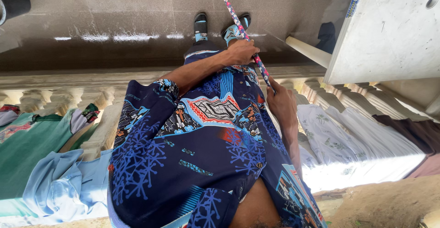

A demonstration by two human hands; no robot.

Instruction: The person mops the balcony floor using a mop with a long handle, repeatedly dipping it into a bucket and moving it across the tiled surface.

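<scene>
Currently, head view. Patterned stick (pixel 238 24) running from 12 o'clock down toward centre, held in both hands, with pale strands at its far end just visible at the top edge. Left hand (pixel 240 51) just above centre, fingers pressed together and wrapped round the shaft. Right hand (pixel 280 103) at about 2 o'clock from centre, lower on the shaft, closed round it; fingertips hidden behind the hand. Blue patterned shirt (pixel 183 154) filling 6 o'clock. Sandalled feet (pixel 200 26) at 12 o'clock, beside the stick.

Risks, as judged:
- Slipping: tiled floor (pixel 114 21) glossy with bright streaks at 11 o'clock, probably wet; feet close together, close to the stick.
- Striking the white slab (pixel 389 35) at 2 o'clock: its corner near the path of the shaft on any wide swing to the right.
- Catching hung laundry on the balustrade (pixel 55 97): green garment (pixel 27 150) and light blue garment (pixel 59 186) at 8 o'clock, white printed cloth (pixel 330 136) and dark brown cloth (pixel 412 131) at 4 o'clock, all liable to be dragged off by an elbow or the stick's near end.
- Loss of control: hands set close together on the shaft, giving little leverage.

Labels and signs:
- One narrow sticker (pixel 353 3) on the slab's edge at 1 o'clock, upright strip, blue with a yellow patch; print too small to make out.
- No packages or signs visible elsewhere.
</scene>
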